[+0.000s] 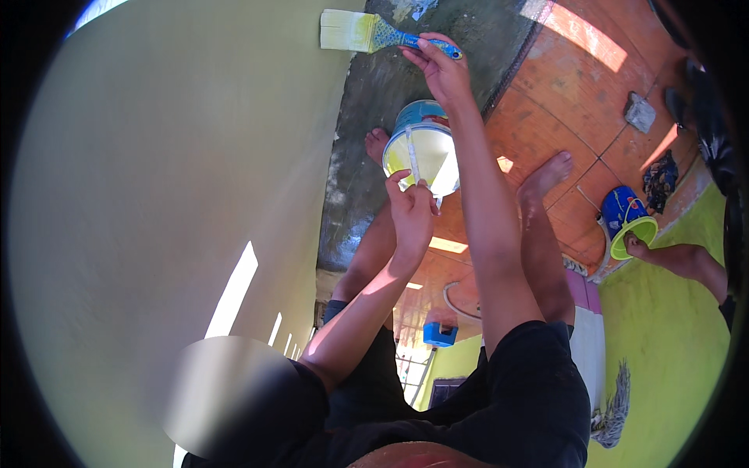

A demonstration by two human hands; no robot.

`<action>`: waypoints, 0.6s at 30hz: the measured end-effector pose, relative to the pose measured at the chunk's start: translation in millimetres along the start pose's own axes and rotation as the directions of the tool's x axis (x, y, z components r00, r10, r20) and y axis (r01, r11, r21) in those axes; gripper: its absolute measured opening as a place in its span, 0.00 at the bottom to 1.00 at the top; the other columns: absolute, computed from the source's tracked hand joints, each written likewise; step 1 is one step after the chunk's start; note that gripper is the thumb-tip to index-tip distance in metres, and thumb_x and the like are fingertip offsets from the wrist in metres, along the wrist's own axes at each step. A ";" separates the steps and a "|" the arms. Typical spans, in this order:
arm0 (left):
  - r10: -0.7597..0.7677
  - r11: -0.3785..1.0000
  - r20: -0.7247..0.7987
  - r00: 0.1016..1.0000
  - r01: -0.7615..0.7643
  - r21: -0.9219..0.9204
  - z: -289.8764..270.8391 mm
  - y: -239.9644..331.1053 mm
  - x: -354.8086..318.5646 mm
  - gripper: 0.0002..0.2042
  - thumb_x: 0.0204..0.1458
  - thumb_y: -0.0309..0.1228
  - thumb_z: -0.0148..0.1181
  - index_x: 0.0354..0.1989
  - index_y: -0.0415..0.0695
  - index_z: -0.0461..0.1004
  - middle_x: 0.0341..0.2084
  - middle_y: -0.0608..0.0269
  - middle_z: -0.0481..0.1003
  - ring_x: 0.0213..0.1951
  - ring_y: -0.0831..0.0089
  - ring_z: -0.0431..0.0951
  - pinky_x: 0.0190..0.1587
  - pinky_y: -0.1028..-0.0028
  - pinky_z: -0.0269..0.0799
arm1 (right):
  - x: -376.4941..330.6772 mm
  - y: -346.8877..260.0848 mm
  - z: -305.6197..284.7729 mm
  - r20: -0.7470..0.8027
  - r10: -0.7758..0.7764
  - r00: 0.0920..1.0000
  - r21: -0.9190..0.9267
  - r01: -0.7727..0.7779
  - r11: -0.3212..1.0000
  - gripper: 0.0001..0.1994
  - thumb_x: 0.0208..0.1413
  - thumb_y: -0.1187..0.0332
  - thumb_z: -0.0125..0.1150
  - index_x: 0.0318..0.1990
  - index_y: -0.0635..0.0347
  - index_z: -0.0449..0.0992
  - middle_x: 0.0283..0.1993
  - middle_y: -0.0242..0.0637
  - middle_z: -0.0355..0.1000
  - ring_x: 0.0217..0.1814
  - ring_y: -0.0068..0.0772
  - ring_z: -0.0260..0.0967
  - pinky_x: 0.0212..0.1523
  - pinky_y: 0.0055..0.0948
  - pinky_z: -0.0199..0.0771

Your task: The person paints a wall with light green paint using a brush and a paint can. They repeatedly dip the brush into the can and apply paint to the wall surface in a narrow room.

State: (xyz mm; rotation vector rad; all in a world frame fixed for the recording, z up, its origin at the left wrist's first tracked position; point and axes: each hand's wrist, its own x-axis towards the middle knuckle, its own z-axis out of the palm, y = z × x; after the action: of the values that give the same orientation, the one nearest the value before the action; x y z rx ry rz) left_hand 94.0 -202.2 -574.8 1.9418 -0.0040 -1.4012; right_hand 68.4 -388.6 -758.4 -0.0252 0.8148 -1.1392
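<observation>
My right hand [445, 74] is closed on the blue handle of a wide paintbrush [382, 35]. The bristles are coated pale yellow, and their tip points left, at the edge of the pale wall [179, 156]. Below it, between my bare feet, a paint bucket [425, 111] shows light yellow-white paint inside. A whitish strip, looking like the bucket's handle, crosses its mouth. At the near rim my left hand [411, 207] has its fingers curled around the lower end of that handle. Its grip is partly hidden by the hand itself.
Orange tiles [558, 117] lie right of a grey floor strip [359, 101]. At the right, another person's hand [636, 245] is at a blue bucket [622, 205] with a yellow-green rim. A stone [640, 113] and a dark crumpled bag [660, 178] lie near it.
</observation>
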 end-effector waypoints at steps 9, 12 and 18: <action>0.016 1.000 0.000 1.000 -0.016 0.022 0.0 -0.2 4.6 0.14 0.63 0.24 0.47 0.54 0.40 0.54 0.18 0.66 0.67 0.20 0.82 0.66 0.24 0.79 0.67 | 63.0 23.6 -26.5 -0.228 -0.219 0.949 -0.284 0.150 0.947 0.08 0.57 0.80 0.62 0.43 0.73 0.76 0.40 0.47 0.77 0.39 0.41 0.79 0.43 0.32 0.85; 0.006 0.999 0.007 1.000 -0.006 0.038 0.4 0.3 4.6 0.14 0.63 0.25 0.47 0.54 0.40 0.54 0.19 0.65 0.68 0.21 0.82 0.67 0.25 0.79 0.67 | 81.9 36.3 -26.8 -0.212 -0.192 0.958 -0.308 0.121 0.944 0.08 0.56 0.80 0.62 0.43 0.72 0.77 0.39 0.46 0.77 0.38 0.39 0.79 0.42 0.32 0.85; -0.020 0.998 0.000 1.000 0.020 0.062 5.0 -1.4 1.7 0.15 0.63 0.25 0.48 0.55 0.40 0.55 0.19 0.64 0.69 0.21 0.81 0.68 0.25 0.78 0.68 | 97.4 55.4 -21.5 -0.239 -0.202 0.950 -0.310 0.122 0.943 0.07 0.55 0.80 0.62 0.41 0.70 0.78 0.40 0.46 0.77 0.36 0.38 0.79 0.40 0.32 0.85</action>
State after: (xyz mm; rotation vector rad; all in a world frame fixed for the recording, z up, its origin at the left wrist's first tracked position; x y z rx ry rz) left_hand 90.0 -204.6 -577.7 1.9976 -0.0292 -1.4301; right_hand 116.3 -434.4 -851.3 -0.1916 1.2395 -1.1844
